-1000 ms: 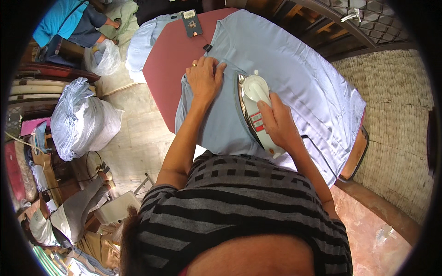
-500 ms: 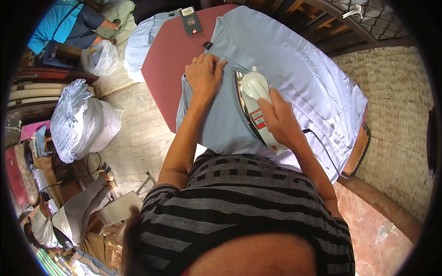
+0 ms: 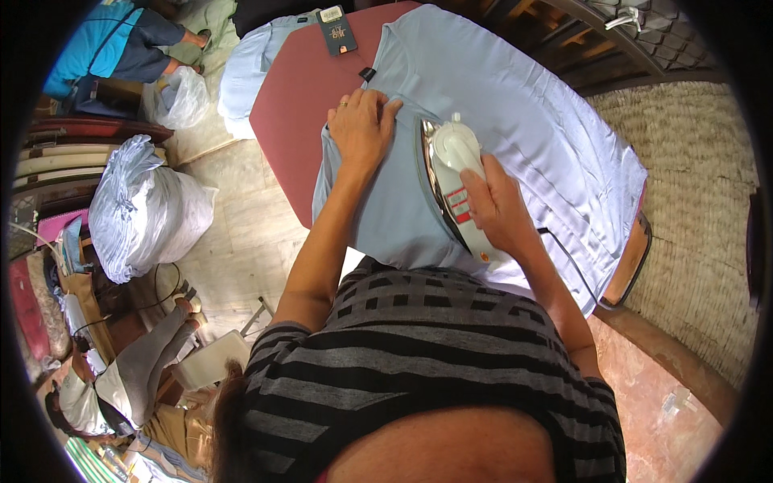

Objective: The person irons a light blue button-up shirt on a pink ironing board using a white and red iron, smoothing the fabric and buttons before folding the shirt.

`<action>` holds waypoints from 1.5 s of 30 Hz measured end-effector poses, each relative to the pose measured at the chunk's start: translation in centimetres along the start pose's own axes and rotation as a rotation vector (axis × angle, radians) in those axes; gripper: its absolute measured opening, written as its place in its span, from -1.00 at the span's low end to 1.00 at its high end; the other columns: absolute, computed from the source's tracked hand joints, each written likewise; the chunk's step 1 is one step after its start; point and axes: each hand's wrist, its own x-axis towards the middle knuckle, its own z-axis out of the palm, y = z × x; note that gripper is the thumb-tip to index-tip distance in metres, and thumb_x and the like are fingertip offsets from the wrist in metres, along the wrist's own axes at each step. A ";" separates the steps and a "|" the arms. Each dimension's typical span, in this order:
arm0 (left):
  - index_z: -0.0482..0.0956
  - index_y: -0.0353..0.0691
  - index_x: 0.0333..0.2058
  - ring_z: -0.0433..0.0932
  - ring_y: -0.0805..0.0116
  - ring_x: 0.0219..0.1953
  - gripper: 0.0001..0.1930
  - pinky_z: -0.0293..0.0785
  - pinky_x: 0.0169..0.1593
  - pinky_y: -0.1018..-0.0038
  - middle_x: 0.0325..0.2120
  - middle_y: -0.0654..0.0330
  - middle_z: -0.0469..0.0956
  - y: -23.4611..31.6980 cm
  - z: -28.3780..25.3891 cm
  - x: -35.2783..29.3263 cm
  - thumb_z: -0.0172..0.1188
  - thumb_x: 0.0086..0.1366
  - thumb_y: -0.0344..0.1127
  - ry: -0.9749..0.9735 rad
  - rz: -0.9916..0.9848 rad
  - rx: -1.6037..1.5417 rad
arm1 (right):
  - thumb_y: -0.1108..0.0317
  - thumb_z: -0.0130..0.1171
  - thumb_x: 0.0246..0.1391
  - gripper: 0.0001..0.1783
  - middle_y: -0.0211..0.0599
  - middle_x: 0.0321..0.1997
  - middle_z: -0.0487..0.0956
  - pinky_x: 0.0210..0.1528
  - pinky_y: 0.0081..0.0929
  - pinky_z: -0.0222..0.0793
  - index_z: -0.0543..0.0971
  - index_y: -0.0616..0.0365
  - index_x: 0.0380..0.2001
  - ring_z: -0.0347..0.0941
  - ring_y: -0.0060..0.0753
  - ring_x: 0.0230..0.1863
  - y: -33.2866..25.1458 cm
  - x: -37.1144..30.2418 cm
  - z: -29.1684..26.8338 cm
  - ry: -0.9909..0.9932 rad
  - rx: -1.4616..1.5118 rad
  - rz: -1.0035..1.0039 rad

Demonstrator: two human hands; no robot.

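Note:
A light blue shirt (image 3: 483,88) lies spread over a padded ironing board (image 3: 294,121) with a dark red cover. In my right hand (image 3: 501,208) is the handle of a white and grey clothes iron (image 3: 452,149). Its metal soleplate rests on the shirt, with the tip pointing away from me. My left hand (image 3: 360,129) presses on the shirt left of the iron, fingers curled into the cloth and their tips hidden. Beyond it, a dark hang tag (image 3: 338,32) lies on the board cover, tied near the shirt's small black label (image 3: 367,74).
The iron's black cord (image 3: 570,262) runs past the board's right edge. Folded light blue garments (image 3: 245,84) lie beyond the board's left side. A large plastic-wrapped bundle (image 3: 149,209) stands on the floor at left. Two other people (image 3: 145,48) (image 3: 121,386) are at the far left and lower left.
The iron in my right hand has shifted slightly right and a little nearer to me over the shirt. My left hand stays on the cloth in nearly the same place.

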 end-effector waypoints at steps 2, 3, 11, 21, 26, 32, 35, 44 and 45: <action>0.56 -0.09 -0.47 0.50 0.23 -0.37 -0.73 0.22 -0.28 0.26 -0.49 0.30 0.54 0.2 0.1 0.1 0.36 0.15 -0.04 0.004 0.009 -0.006 | 0.16 -0.01 0.34 -0.63 0.19 -0.43 0.50 -0.28 -0.08 0.33 0.36 0.35 -0.28 0.47 0.24 -0.37 0.2 0.5 -0.1 -0.001 -0.042 -0.014; 0.56 -0.10 -0.46 0.50 0.23 -0.37 -0.73 0.23 -0.28 0.26 -0.50 0.29 0.54 0.0 0.0 0.0 0.36 0.15 -0.05 0.008 0.012 -0.007 | 0.16 -0.01 0.34 -0.63 0.17 -0.44 0.50 -0.28 -0.09 0.34 0.36 0.35 -0.28 0.48 0.23 -0.37 0.2 0.9 0.1 -0.007 -0.060 -0.032; 0.63 -0.02 -0.23 0.46 0.20 -0.11 -0.76 0.28 -0.07 0.17 -0.23 0.28 0.54 -2.5 -5.3 0.0 0.34 0.15 -0.11 -0.090 0.243 0.032 | 0.15 -0.02 0.36 -0.63 0.11 -0.48 0.50 -0.34 -0.14 0.32 0.35 0.31 -0.34 0.45 0.11 -0.45 0.1 0.2 -0.7 -0.078 -0.063 -0.073; 0.54 -0.21 -0.33 0.52 0.17 -0.25 -0.74 0.43 -0.20 0.34 -0.34 0.18 0.51 -7.6 -10.0 1.6 0.40 0.10 -0.22 -0.610 0.274 0.090 | 0.22 0.05 0.28 -0.70 0.14 -0.48 0.51 -0.37 -0.10 0.34 0.47 0.31 -0.21 0.51 0.15 -0.40 -0.9 1.0 -1.4 -0.393 -0.238 -0.286; 0.49 -0.26 -0.39 0.44 0.29 -0.42 -0.76 0.39 -0.30 0.39 -0.52 0.17 0.46 -7.5 -10.2 2.7 0.39 0.13 -0.32 -0.639 0.091 -0.183 | 0.15 0.04 0.25 -0.63 0.25 -0.41 0.54 -0.35 -0.06 0.33 0.46 0.34 -0.26 0.50 0.18 -0.37 -0.9 3.9 0.0 -0.348 -0.323 -0.571; 0.49 -0.26 -0.37 0.41 0.39 -0.48 -0.76 0.37 -0.37 0.38 -0.56 0.20 0.46 -8.8 -8.6 1.2 0.41 0.12 -0.35 -0.392 0.006 -0.347 | 0.12 0.02 0.25 -0.59 0.26 -0.42 0.54 -0.30 -0.09 0.35 0.44 0.38 -0.32 0.47 0.19 -0.41 -2.1 4.2 1.4 -0.401 -0.274 -0.466; 0.53 -0.27 -0.34 0.45 0.42 -0.50 -0.75 0.39 -0.38 0.42 -0.57 0.21 0.50 -8.2 -8.0 0.5 0.43 0.10 -0.33 -0.303 -0.081 -0.342 | 0.12 0.00 0.25 -0.58 0.26 -0.42 0.54 -0.29 -0.11 0.35 0.43 0.38 -0.36 0.47 0.18 -0.42 -3.1 5.2 1.9 -0.401 -0.265 -0.414; 0.59 -0.29 -0.33 0.57 0.38 -0.45 -0.71 0.46 -0.33 0.42 -0.51 0.15 0.61 -9.4 -8.1 0.1 0.45 0.09 -0.24 -0.154 -0.131 -0.429 | 0.13 -0.03 0.26 -0.58 0.23 -0.46 0.53 -0.32 -0.14 0.36 0.45 0.38 -0.37 0.46 0.09 -0.48 -4.8 6.6 3.2 -0.391 -0.323 -0.467; 0.59 -0.29 -0.34 0.58 0.33 -0.44 -0.72 0.46 -0.33 0.40 -0.50 0.12 0.62 -9.2 -8.1 -0.2 0.42 0.11 -0.22 -0.132 -0.134 -0.444 | 0.13 -0.03 0.26 -0.58 0.24 -0.46 0.53 -0.32 -0.13 0.36 0.45 0.37 -0.36 0.47 0.12 -0.47 -4.8 6.8 3.4 -0.369 -0.336 -0.484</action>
